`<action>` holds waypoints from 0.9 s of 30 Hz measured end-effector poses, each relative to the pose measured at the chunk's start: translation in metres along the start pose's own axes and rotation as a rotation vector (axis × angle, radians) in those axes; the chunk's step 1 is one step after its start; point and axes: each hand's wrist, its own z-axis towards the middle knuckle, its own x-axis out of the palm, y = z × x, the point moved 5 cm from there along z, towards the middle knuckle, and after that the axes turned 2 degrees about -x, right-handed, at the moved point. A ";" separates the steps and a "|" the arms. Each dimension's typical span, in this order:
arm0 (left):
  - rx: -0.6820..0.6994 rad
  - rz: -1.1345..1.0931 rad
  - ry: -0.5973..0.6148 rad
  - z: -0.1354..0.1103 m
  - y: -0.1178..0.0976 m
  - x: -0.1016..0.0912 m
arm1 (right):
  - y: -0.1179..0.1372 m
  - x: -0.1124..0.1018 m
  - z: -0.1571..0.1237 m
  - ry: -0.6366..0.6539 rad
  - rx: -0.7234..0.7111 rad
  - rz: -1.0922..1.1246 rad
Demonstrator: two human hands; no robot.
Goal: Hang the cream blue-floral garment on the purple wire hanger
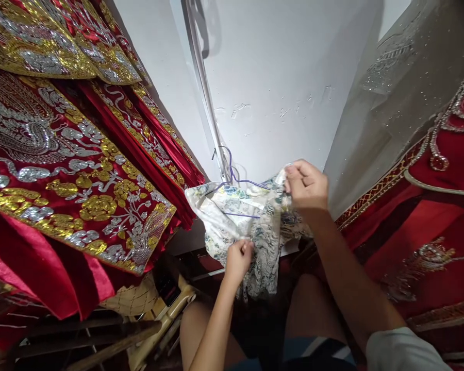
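A pale floral-print garment point(268, 247), whether a blouse or a dress I cannot tell, hangs in front of me on a thin purple hanger point(251, 182). The hanger's hook is up against a metal pole point(206, 95); whether it rests on it I cannot tell. My left hand point(238, 263) is closed on the front edge of the garment's neck opening, pulling the fabric down towards me. Up at the right shoulder, my right hand point(307, 185) pinches the cloth near the hanger's end. Part of the hanger's lower bar shows through the wide neckline.
Red costumes with gold and silver sequins point(98, 206) hang close on the left. More red beaded cloth point(429, 226) and a sheer glittery fabric point(394, 103) are on the right. A white wall point(278, 62) stands behind. A bamboo chair point(170, 309) is at lower left, a dark phone-like object on it.
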 end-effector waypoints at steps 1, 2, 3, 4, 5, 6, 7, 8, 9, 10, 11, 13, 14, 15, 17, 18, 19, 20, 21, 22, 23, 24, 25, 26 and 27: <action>-0.016 -0.001 -0.029 -0.006 0.009 0.002 | -0.002 -0.009 -0.001 -0.013 0.031 0.010; -0.026 -0.005 -0.100 -0.010 0.015 0.000 | -0.005 -0.015 -0.003 -0.005 0.065 0.016; -0.025 -0.007 -0.203 -0.011 0.018 -0.004 | -0.008 -0.021 -0.007 0.006 0.098 0.017; -0.011 -0.006 -0.326 -0.010 0.016 -0.012 | -0.011 -0.026 -0.012 0.010 0.125 0.015; 0.012 0.001 -0.453 -0.006 0.011 -0.021 | -0.012 -0.030 -0.018 0.011 0.144 0.015; 0.041 0.014 -0.568 0.001 0.003 -0.031 | -0.013 -0.034 -0.024 0.010 0.156 0.023; 0.070 0.035 -0.648 0.011 -0.005 -0.042 | -0.013 -0.038 -0.030 0.003 0.167 0.048; 0.088 0.051 -0.693 0.023 -0.012 -0.052 | -0.012 -0.041 -0.036 -0.002 0.183 0.096; 0.089 0.067 -0.717 0.038 -0.018 -0.062 | -0.010 -0.045 -0.042 -0.008 0.207 0.167; 0.080 0.085 -0.720 0.053 -0.021 -0.071 | -0.010 -0.050 -0.048 -0.014 0.245 0.256; 0.068 0.078 -0.714 0.067 -0.023 -0.081 | -0.010 -0.054 -0.053 -0.018 0.295 0.353; 0.020 -0.076 -0.627 0.093 -0.017 -0.094 | -0.016 -0.062 -0.064 -0.027 0.409 0.542; -0.010 -0.175 -0.572 0.104 -0.012 -0.098 | -0.022 -0.066 -0.069 -0.040 0.467 0.630; -0.042 -0.271 -0.520 0.112 -0.006 -0.101 | -0.031 -0.069 -0.075 -0.069 0.522 0.712; -0.101 -0.407 -0.467 0.121 0.006 -0.104 | -0.057 -0.072 -0.086 -0.164 0.622 0.828; -0.128 -0.453 -0.468 0.122 0.013 -0.106 | -0.073 -0.072 -0.092 -0.224 0.669 0.855; -0.158 -0.513 -0.475 0.122 0.019 -0.107 | -0.089 -0.070 -0.098 -0.276 0.713 0.860; -0.192 -0.582 -0.483 0.120 0.025 -0.107 | -0.105 -0.067 -0.105 -0.320 0.755 0.851; -0.228 -0.654 -0.487 0.118 0.032 -0.106 | -0.119 -0.062 -0.112 -0.347 0.804 0.840; -0.264 -0.726 -0.484 0.114 0.038 -0.105 | -0.132 -0.055 -0.119 -0.374 0.860 0.819; -0.298 -0.793 -0.475 0.109 0.043 -0.104 | -0.142 -0.049 -0.127 -0.392 0.916 0.795; -0.328 -0.854 -0.461 0.103 0.048 -0.102 | -0.150 -0.041 -0.135 -0.394 0.966 0.765; -0.354 -0.907 -0.444 0.096 0.053 -0.100 | -0.155 -0.033 -0.142 -0.379 0.995 0.723; -0.376 -0.953 -0.427 0.087 0.057 -0.098 | -0.158 -0.026 -0.148 -0.336 0.995 0.669; -0.394 -0.994 -0.412 0.077 0.060 -0.095 | -0.159 -0.019 -0.153 -0.258 0.968 0.596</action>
